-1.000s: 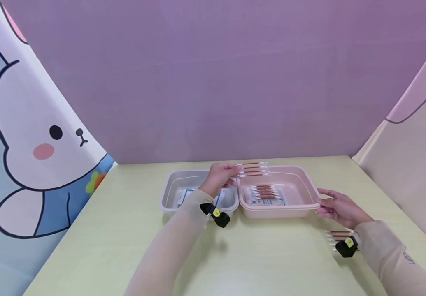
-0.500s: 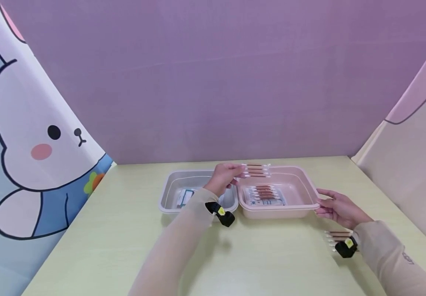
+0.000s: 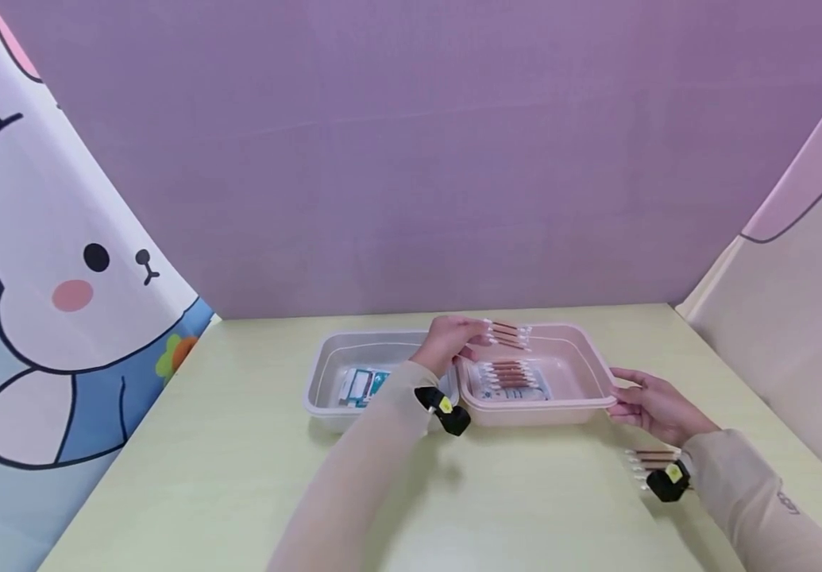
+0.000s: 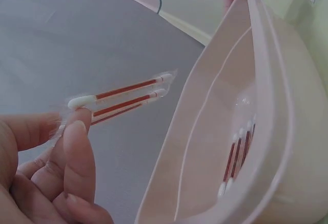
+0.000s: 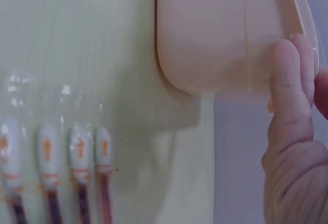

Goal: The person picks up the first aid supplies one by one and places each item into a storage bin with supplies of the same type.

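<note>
My left hand [image 3: 449, 345] pinches one end of a clear strip of iodine cotton swabs [image 3: 510, 334], with white tips and red-brown shafts, above the left part of the pink basin [image 3: 582, 357]. In the left wrist view the held swabs [image 4: 125, 98] stick out past thumb and finger, beside the basin wall [image 4: 215, 90]. My right hand [image 3: 657, 407] grips the basin's near right corner, thumb over the rim and fingers against the outer wall. Inside the basin another swab strip [image 3: 511, 374] lies on a white-and-blue packet [image 3: 542, 389].
A grey basin [image 3: 325, 381] stands directly left of the pink one, with blue-and-white packets [image 3: 360, 387] inside, partly behind my left arm. Another swab strip [image 3: 650, 455] lies on the table beneath my right wrist. A purple cloth wall [image 3: 411, 159] rises behind the basins.
My left hand has moved right with the swab strip, further over the pink basin, and the strip now tilts down to the right. My right hand keeps its grip on the corner.
</note>
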Demonstrator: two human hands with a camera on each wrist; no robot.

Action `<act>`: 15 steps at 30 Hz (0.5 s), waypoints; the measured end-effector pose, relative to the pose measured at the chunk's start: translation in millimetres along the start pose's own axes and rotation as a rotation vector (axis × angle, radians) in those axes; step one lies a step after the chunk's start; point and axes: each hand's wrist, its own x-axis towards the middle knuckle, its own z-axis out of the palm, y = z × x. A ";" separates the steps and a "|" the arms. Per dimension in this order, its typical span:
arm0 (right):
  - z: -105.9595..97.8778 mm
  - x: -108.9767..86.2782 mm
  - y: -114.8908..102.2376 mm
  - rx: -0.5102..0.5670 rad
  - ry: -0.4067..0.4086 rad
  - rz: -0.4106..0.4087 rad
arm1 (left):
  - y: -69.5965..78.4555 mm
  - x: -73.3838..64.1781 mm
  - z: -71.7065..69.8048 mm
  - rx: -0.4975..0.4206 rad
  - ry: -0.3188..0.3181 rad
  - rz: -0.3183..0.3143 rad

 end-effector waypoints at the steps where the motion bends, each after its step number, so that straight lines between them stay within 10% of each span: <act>1: 0.0 -0.2 0.1 0.000 0.000 0.002 | -0.3 1.5 0.5 0.003 0.001 -0.002; 15: 1.2 0.3 1.2 -0.010 -0.016 -0.005 | -14.0 11.8 12.6 -0.059 0.017 -0.069</act>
